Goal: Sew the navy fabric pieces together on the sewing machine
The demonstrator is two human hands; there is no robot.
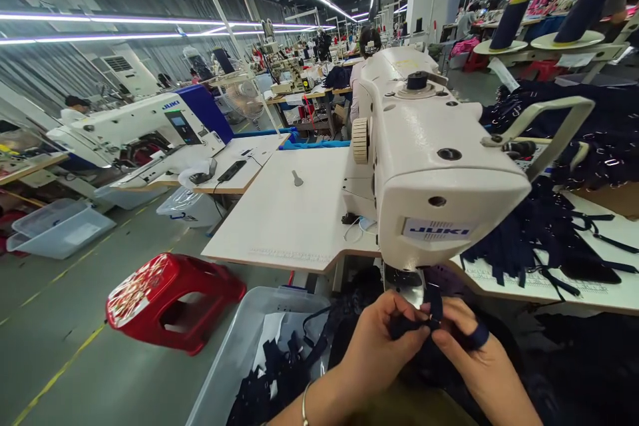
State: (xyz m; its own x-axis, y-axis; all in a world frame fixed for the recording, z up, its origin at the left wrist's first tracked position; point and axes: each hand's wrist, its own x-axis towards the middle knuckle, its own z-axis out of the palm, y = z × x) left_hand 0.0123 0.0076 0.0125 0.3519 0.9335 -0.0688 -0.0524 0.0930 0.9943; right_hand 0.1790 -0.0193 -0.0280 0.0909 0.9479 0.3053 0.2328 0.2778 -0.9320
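Note:
My left hand and my right hand meet just below the head of a white JUKI sewing machine. Both pinch a narrow dark navy fabric strap between thumb and fingers, close under the machine's needle area. My right index finger wears a dark band. A bracelet shows on my left wrist. Dark fabric fills my lap under the hands.
A pile of navy straps lies on the white table to the right. A clear bin with dark pieces stands at lower left, a red stool beside it. Other sewing stations and people sit behind.

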